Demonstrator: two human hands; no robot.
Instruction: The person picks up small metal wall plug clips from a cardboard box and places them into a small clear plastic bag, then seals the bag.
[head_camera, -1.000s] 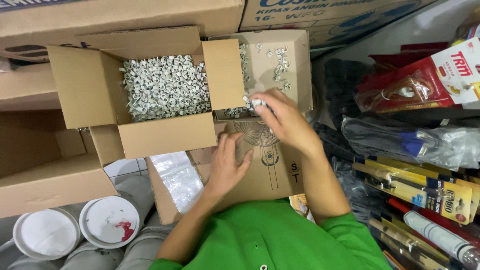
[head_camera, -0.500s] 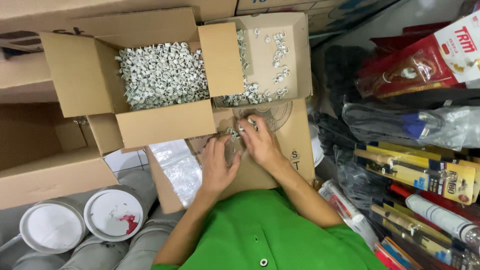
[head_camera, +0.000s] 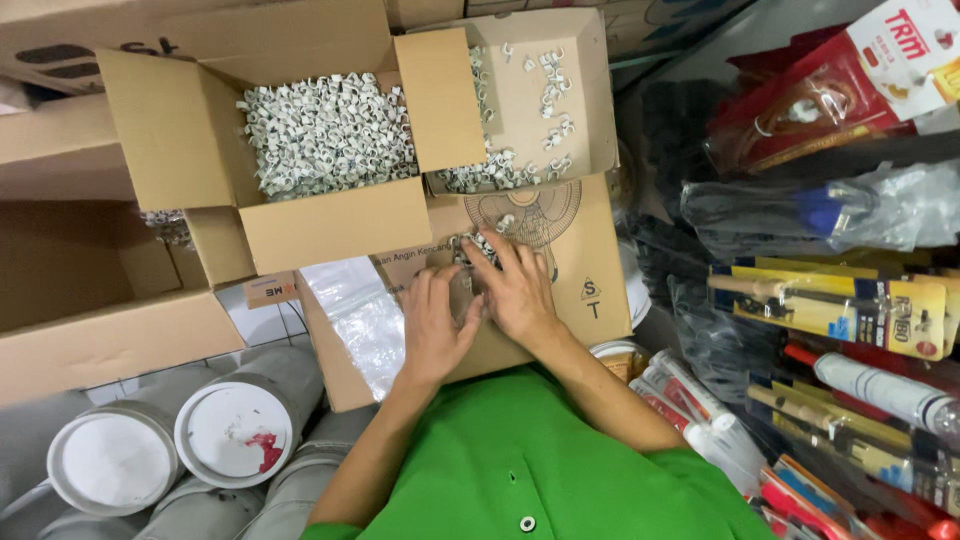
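Observation:
My left hand (head_camera: 432, 325) and my right hand (head_camera: 518, 290) are close together on a flat cardboard box (head_camera: 590, 270) with a fan drawing. Between them sits what looks like a small clear bag (head_camera: 462, 292), pinched by the left fingers. The right fingertips press a few white plastic clips (head_camera: 476, 245) at the bag's top. Just beyond, an open carton (head_camera: 180, 150) is full of the same white clips (head_camera: 330, 135). A shallow cardboard tray (head_camera: 590, 90) beside it holds scattered clips (head_camera: 500, 172).
Clear plastic bags (head_camera: 355, 310) lie left of my hands. Grey pipes with white caps (head_camera: 235, 435) stand at lower left. An open brown box (head_camera: 90, 290) is at left. Packaged tools and tubes (head_camera: 840, 300) crowd the right side.
My right hand drew back from the clip pile in the tray toward me and met the left hand. Both hands now sit lower on the flat box.

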